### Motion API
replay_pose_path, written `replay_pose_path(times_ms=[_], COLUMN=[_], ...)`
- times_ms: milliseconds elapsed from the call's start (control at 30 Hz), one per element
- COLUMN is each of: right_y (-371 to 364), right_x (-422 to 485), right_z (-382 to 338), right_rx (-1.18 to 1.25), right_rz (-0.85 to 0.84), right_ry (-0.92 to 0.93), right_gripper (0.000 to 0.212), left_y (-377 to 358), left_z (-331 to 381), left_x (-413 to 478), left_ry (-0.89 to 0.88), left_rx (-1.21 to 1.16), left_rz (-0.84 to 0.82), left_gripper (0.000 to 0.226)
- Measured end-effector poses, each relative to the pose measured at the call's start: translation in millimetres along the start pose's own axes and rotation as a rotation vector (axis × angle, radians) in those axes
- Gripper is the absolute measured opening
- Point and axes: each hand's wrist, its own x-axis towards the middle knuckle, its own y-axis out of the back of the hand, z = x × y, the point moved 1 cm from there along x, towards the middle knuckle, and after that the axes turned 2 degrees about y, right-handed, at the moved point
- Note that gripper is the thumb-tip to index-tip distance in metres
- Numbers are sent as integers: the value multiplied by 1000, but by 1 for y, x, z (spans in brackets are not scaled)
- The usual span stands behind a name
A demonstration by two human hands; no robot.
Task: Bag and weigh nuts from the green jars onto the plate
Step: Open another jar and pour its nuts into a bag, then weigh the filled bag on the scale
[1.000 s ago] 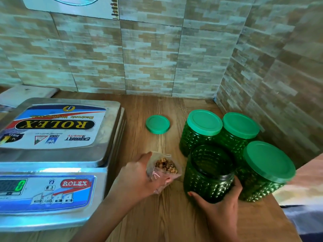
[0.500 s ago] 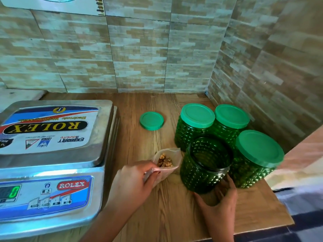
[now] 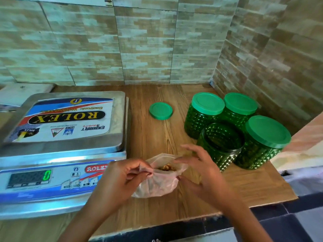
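beside the scale [image 3: 104,147]: left hand [image 3: 120,182] pinches the bag [image 3: 157,186] rim, nuts [image 3: 167,167] inside; right hand [image 3: 204,177] spread wide, thumb touching opposite rim; lidless jar [image 3: 222,154] near.

Small shop or kitchen weighing corner, stone-pattern tiled walls [image 3: 145,49] meeting at a corner, wood-grain surface [image 3: 157,137], electronic scale [image 3: 61,137] with steel pan and lit digital display [image 3: 29,178], four green studded jars [image 3: 201,123] grouped by the wall.

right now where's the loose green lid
Head view: the loose lid lies flat on the counter, between the scale to its left and the lidded jars to its right.
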Motion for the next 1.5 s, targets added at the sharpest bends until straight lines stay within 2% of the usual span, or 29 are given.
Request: replay_pose_path(times_ms=[67, 133, 233, 367, 467, 567, 733, 800, 867, 1033, 1167, 1267, 1367, 1500], right_y=[6, 15, 31, 31, 22, 20, 17, 15, 14, 11, 10, 10, 10, 9], right_x=[10, 17, 26, 34, 30, 22, 10, 7, 5, 5, 6, 7, 8, 9], right_z=[-4, -16, -38, -47, -47, -46, -40, -33, -27, -20, -15, -12, -10, -10], right_rx=[-29, -88, -80, -108, -117, -41, 153, 194, 199, 306, 342, 347, 303, 322], right_rz=[-124, -175, -125, -148, -110, -30, 90, 88, 73, 82, 59, 25, 24, 7], right_ry=[1, 33, 75, -27, -86, -133, -286, -349, -371, -347, -324, -288, -236, -211], right_gripper=[26, 14, 9, 18, 17, 35, 43, 36, 19, 7, 15, 4, 10, 3], left_y=[8, 18, 29, 28, 24, 22, 17, 14, 12, 10, 8, 8, 7, 6], left_z=[-5, 0, 6, -7, -16, -19, -20, -22, -26, -33, -34, -34, -34, -33], left_x=[-6, -12, -13, -1, 2, 0, 0, 0, 1, 3, 4, 3, 3, 1], left_ry=[6, -8, -36, -15, -28, -54, 12, 83, 123, 138, 107, 57, 21, 39], left_rx=[30, 59, 28, 78, 53, 37, -94, -167, -228, -304, -263, -209, -183, -215], left_rz=[8, 18, 56, 27, 47, 77, 145, 152, 132, 116, 137, 156, 181, 182], left_gripper=[30, 32, 20, 33, 26, 20, 29, 25, 14, 7, 8, 5, 6, 5])
